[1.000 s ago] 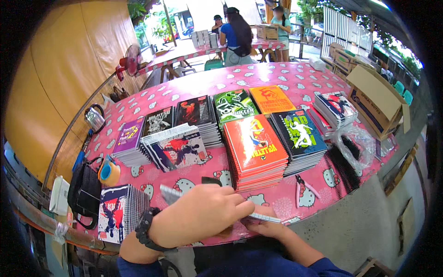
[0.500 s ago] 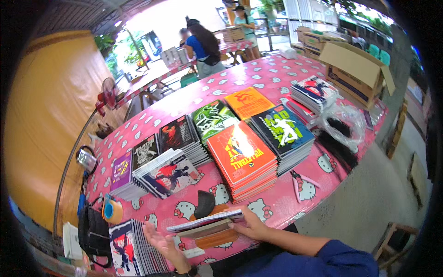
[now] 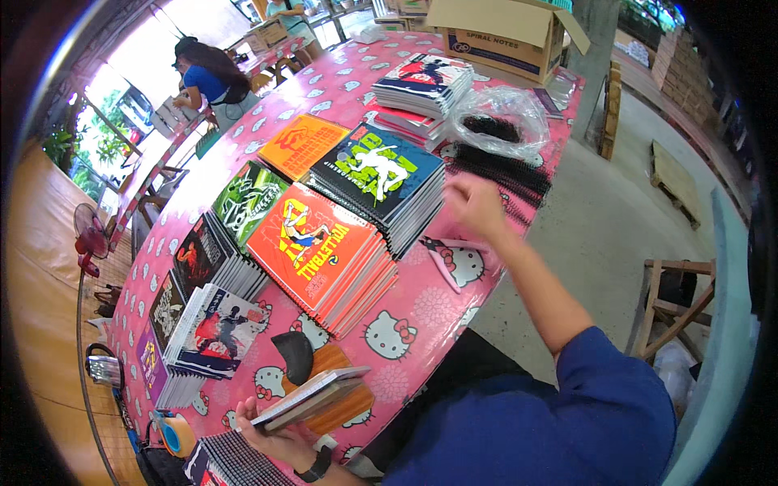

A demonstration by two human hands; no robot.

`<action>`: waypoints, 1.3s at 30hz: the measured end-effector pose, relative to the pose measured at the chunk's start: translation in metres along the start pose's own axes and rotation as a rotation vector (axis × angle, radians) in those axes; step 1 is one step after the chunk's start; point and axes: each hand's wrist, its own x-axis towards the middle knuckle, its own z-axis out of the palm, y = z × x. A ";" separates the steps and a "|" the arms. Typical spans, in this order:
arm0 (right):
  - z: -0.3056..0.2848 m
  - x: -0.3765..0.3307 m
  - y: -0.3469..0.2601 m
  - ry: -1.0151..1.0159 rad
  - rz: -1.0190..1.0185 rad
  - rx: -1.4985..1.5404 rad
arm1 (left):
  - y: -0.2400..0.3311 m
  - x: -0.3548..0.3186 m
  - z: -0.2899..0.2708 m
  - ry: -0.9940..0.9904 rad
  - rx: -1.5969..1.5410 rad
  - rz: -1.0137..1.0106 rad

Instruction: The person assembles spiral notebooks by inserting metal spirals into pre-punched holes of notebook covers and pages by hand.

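My left hand (image 3: 271,437) grips one end of an unbound notebook (image 3: 312,397), a block of pages tilted on its long edge over a wooden board (image 3: 344,402). A curved black piece (image 3: 293,356) lies at the board's far end. My right hand (image 3: 478,206) is stretched out to the right, its fingers curled in beside a pile of black binding coils (image 3: 502,172). Whether a coil is between those fingers is hidden. Pink-handled pliers (image 3: 444,261) lie just nearer than the right hand.
Stacks of spiral notebooks, among them an orange-red one (image 3: 312,247) and a dark blue one (image 3: 377,174), fill the table's middle. More coils sit in a clear plastic bag (image 3: 506,121). An open cardboard box (image 3: 498,40) stands far right. Other people work at a table (image 3: 154,174) behind.
My right hand has let go of the notebook and moved right and away to the coils. My left hand has closed on the notebook's left end. The view has swung right.
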 end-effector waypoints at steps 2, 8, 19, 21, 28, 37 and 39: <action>-0.010 0.022 0.068 0.013 -0.018 -0.443 | 0.003 0.009 -0.010 -0.037 0.054 -0.007; 0.009 0.029 0.095 -0.182 0.071 -0.673 | 0.004 0.015 -0.024 -0.057 0.084 0.003; -0.043 0.089 0.091 -0.432 0.244 -0.421 | 0.045 -0.061 0.042 -0.336 1.179 0.974; -0.044 0.088 0.085 -0.296 0.169 -0.351 | 0.039 -0.079 0.060 -0.422 1.372 0.913; -0.064 0.011 -0.082 -0.603 -0.040 0.549 | 0.007 -0.065 0.077 -0.421 1.171 0.855; 0.022 -0.081 -0.145 -0.979 -0.406 0.512 | 0.016 -0.064 0.091 -0.353 1.208 0.848; 0.028 -0.082 -0.149 -0.879 -0.433 0.527 | 0.023 -0.057 0.087 -0.540 0.936 0.698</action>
